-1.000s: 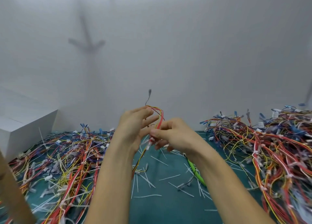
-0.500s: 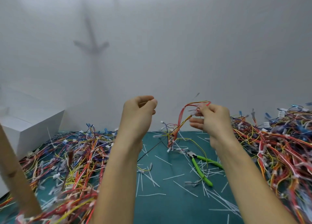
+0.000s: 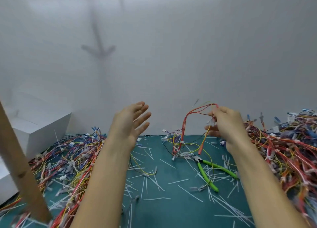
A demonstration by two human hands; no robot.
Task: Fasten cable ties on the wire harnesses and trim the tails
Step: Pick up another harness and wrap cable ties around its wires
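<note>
While our left hand [image 3: 130, 123] hangs above the bench [image 3: 171, 210] with its palm turned inward, its grip is wide open. The fingers are straight and spread, and they hold nothing. Our right hand [image 3: 226, 124] is raised at about the same height, well apart from the left. Its grip is closed on a wire harness [image 3: 184, 124], with thumb and fingertips pinching the top loop of red, orange and yellow wires. From that pinch the harness droops down and to the left. Its lower end, with small white plugs, rests on the green bench top just beside the nose of the cutters [image 3: 204, 173]. A white piece sits among the wires right at our fingertips; we cannot tell whether it is a tie or a plug. The cutters lie flat on the bench with their green handles spread and pointing toward us, and neither hand touches them. Around them many thin white tie tails [image 3: 178, 181] lie scattered across the middle of the bench. A left heap of harnesses [image 3: 68, 159] covers the bench's left side, and a right heap [image 3: 283, 150] fills the other side, near our right forearm. At far left a white box [image 3: 42, 131] stands against the wall [image 3: 171, 56], and a slanted wooden post [image 3: 18, 162] crosses in front of it.
</note>
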